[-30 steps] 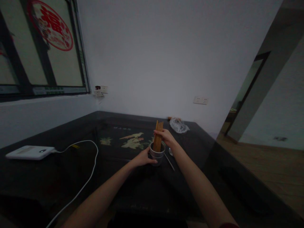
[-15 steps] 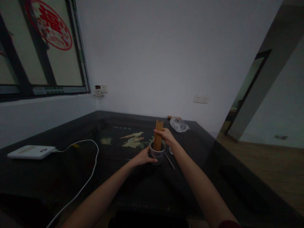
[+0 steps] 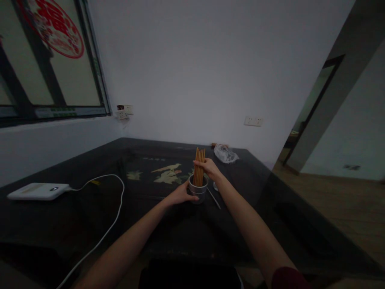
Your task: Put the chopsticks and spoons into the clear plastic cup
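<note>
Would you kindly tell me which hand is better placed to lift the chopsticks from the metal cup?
Right, probably: the right hand grips the chopsticks, while the left hand holds the metal cup.

Left hand [image 3: 180, 195] grips metal cup [image 3: 197, 194] on dark counter [image 3: 75, 216]; right hand [image 3: 209, 168] clasps upright chopsticks [image 3: 199, 168] inside cup.

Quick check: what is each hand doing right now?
Left hand: closed around the metal cup.
Right hand: closed on the chopsticks standing in that cup.
</note>
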The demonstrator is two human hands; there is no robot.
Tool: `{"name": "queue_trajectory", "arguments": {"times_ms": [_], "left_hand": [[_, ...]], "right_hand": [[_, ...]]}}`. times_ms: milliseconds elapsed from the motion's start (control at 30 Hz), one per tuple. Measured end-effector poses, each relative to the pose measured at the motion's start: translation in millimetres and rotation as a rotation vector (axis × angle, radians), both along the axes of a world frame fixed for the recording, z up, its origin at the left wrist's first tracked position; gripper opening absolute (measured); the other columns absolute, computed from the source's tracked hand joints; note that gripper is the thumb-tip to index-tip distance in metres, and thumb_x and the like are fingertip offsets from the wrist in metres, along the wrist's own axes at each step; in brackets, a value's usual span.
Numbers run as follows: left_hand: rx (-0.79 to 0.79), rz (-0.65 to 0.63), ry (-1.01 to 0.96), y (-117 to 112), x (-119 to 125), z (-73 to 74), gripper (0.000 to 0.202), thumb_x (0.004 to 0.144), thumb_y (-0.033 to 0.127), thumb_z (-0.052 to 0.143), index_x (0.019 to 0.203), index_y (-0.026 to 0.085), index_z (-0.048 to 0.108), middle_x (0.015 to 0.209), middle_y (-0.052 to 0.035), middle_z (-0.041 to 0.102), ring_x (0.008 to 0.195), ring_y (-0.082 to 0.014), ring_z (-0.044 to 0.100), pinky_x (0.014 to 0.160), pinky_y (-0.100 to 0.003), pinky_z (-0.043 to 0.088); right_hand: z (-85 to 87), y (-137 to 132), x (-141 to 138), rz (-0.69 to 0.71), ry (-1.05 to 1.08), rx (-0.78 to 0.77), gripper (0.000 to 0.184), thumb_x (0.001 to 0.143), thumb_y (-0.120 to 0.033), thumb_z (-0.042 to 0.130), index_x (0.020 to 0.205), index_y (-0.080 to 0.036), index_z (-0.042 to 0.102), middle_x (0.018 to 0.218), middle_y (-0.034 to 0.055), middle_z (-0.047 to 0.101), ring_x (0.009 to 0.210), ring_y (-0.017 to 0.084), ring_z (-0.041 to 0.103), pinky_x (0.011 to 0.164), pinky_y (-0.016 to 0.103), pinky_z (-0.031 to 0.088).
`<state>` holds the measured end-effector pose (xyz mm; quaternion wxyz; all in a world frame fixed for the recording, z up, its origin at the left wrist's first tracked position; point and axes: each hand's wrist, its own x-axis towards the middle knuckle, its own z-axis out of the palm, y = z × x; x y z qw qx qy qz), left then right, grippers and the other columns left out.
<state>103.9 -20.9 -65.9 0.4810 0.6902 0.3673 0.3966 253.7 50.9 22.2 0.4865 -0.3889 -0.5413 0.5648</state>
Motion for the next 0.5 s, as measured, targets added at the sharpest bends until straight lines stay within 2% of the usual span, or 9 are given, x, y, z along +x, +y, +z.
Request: {"name": "queue_trajectory", "arguments": {"times_ms": [133,233,333,500], "left_hand": [[0.007,0.023,0.033,-0.5,-0.2,1.1,0.090,0.055,0.026,0.083,0.133,0.016,0.039,0.126,-0.0156,0.056,0.117,-0.0283,0.053,0.103,-0.046,0.038],[0.000,0.016,0.018,1.8,-0.3,-2.8,0.092,0.054,0.027,0.084,0.133,0.016,0.039,0.125,-0.0158,0.057,0.116,-0.0283,0.054,0.103,-0.047,0.037],[-0.012,0.012,0.003,5.0,-0.9,-8.2,0.092,0.054,0.028,0.084,0.133,0.016,0.039,0.123,-0.0157,0.059,0.114,-0.0284,0.055,0.102,-0.048,0.038],[-0.028,0.023,0.016,7.1,-2.5,-12.2,0.089,0.056,0.030,0.084,0.132,0.015,0.040,0.122,-0.0163,0.059,0.112,-0.0281,0.057,0.101,-0.048,0.039]], "right_hand": [[7.7,-7.8,13.0,0.050,-0.039,0.075,0.043,0.061,-0.031,0.079,0.097,-0.017,0.060,0.084,0.0026,0.066,0.073,0.015,0.063,0.060,0.024,0.051],[11.4,-13.7,34.0,-0.012,-0.084,0.107,0.050,0.067,-0.038,0.075,0.110,-0.021,0.056,0.097,0.0051,0.066,0.087,0.017,0.063,0.063,0.024,0.051],[9.4,-22.7,59.7,-0.136,-0.095,0.157,0.043,0.069,-0.043,0.071,0.103,-0.020,0.061,0.099,0.0062,0.066,0.089,0.017,0.062,0.065,0.023,0.051],[-10.0,-46.5,100.4,-0.172,-0.079,0.182,0.038,0.061,-0.047,0.075,0.080,-0.014,0.066,0.076,0.0062,0.068,0.067,0.014,0.061,0.063,0.025,0.048]]}}
